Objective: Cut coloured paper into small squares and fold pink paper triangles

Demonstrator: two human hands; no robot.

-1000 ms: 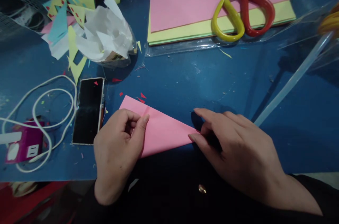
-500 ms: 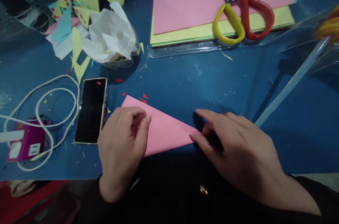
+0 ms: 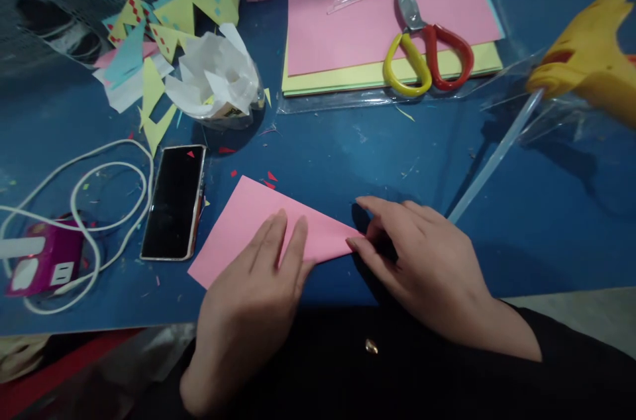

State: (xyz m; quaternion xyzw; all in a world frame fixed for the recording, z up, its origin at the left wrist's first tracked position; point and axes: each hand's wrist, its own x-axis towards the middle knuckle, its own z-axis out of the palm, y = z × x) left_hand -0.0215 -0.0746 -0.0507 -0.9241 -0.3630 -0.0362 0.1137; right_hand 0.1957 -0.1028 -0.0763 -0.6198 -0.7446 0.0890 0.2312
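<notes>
One pink paper (image 3: 243,213) lay just off centre toward 8 o'clock; left hand (image 3: 253,294), earlier curled, had laid fingers flat across it, presumably smoothing; right hand (image 3: 422,261) pinched its 3 o'clock tip

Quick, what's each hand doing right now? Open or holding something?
Left hand: open, fingers laid on the pink paper.
Right hand: closed, holding the paper's pointed tip, index finger sticking out.
</notes>
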